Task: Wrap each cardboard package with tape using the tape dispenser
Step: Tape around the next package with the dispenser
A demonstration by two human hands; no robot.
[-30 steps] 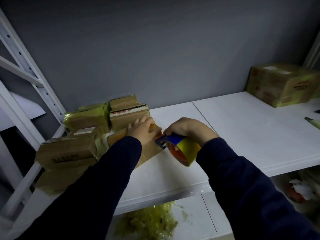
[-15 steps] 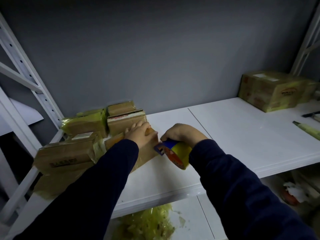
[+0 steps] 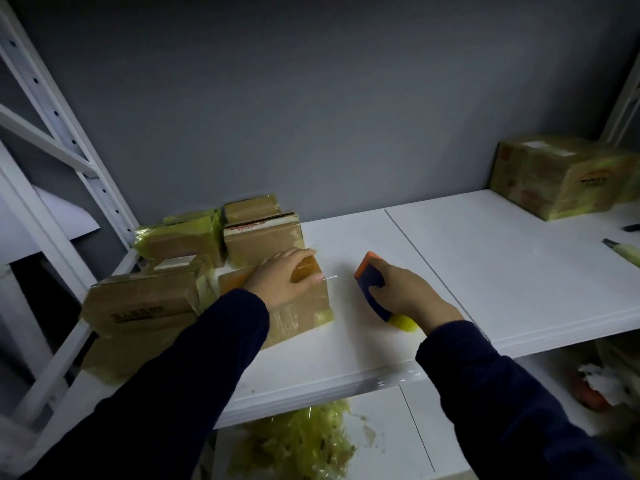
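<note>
Head view, cardboard package (image 3: 304, 317) left of centre on the white shelf (image 3: 502, 271), already glossy with yellowish tape. Pinned flat by the left hand (image 3: 282, 282), fingers laid loosely over the top edge rather than gripping, probably to stop any sliding and to press the tape end down. Just right of it, clear of the box, tape dispenser (image 3: 375, 289): blue body, orange front edge, yellow roll at the rear, clamped in the curled fingers of the right hand (image 3: 408, 301), held off to the side as if to pay out or break the strip. Thin bright line off the left fingertips, perhaps a tape edge; too fine to tell. Further left, taped packages (image 3: 149, 299) stacked beside the rack upright (image 3: 65, 133), likely finished. Large wrapped box (image 3: 561, 174) at upper right. Tape scraps (image 3: 301, 441) heaped on the lower shelf (image 3: 388, 452), bottom centre.
</note>
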